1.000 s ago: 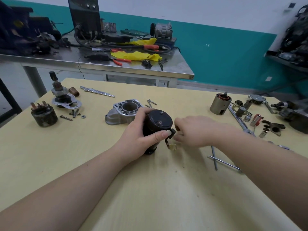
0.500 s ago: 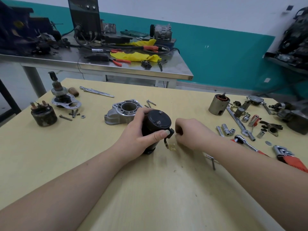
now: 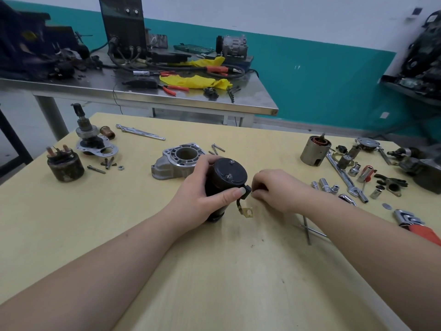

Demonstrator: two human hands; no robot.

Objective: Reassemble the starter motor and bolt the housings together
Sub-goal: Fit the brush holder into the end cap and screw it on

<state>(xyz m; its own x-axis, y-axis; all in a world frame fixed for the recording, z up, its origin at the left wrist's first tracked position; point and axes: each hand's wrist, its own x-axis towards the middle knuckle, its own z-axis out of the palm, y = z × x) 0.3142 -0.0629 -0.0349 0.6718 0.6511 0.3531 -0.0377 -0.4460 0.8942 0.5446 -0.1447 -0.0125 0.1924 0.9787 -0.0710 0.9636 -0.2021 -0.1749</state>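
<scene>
Two bare hands met at the middle of the frame over the pale wooden counter [image 3: 71,223]. My left hand [image 3: 202,192] was wrapped around the black motor body [image 3: 226,177], which stood nearly upright on the counter, thumb pressed against its near side and fingers curled behind it. My right hand [image 3: 276,189] sat just right of the body, its fingers bunched at the small black block where the short wire [image 3: 239,203] leaves the casing; I could not tell whether that grip was pinching anything or only touching. The wire hung down to a brass tab [image 3: 248,212] lying on the counter just below. Just behind the motor body, toward upper centre, lay the grey cast housing [image 3: 176,161] with its round opening facing up. At left stood a rusty cylinder with studs [image 3: 65,164] and a geared shaft on a plate [image 3: 91,142], with loose bolts [image 3: 105,164] between them. At right lay sockets [image 3: 327,185] and a long wrench [image 3: 343,175].
</scene>
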